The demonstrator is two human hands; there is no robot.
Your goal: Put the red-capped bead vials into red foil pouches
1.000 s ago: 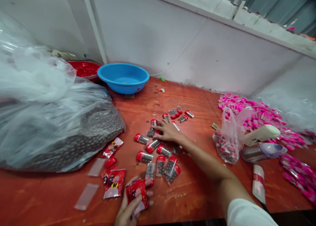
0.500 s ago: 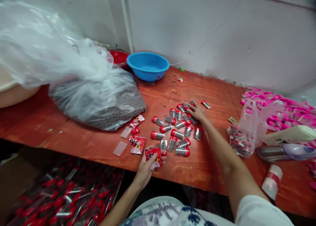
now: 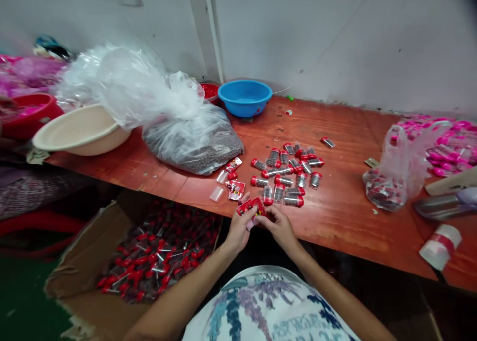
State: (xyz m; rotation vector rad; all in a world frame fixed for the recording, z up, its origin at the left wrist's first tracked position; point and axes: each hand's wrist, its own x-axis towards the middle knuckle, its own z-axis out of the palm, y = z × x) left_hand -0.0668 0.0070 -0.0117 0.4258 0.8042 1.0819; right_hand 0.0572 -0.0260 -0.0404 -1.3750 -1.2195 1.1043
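My left hand [image 3: 239,231] grips a small stack of red printed packets [image 3: 258,207] just over the table's front edge. Closed at the stack's right side, my right hand [image 3: 280,228] pinches its edge with thumb and fingers. Beyond my hands lies a loose group of small clear bottles with red caps, one of them a bottle [image 3: 293,201] filled with dark beads. To the left of my hands are another red packet [image 3: 236,190], a red cap [image 3: 231,175] and a clear plastic sleeve [image 3: 216,193].
A large plastic bag of dark beads [image 3: 201,147] slumps at left, near a blue basin [image 3: 245,99] and a cream basin [image 3: 80,130]. Below the table, a cardboard box [image 3: 85,281] holds many red-capped bottles. At right stand a knotted bag [image 3: 387,187] and pink items [image 3: 454,147].
My right hand has left the bottles and come back to the packets in my left hand. The bottles now lie closer together. The view has swung left and down, showing the box.
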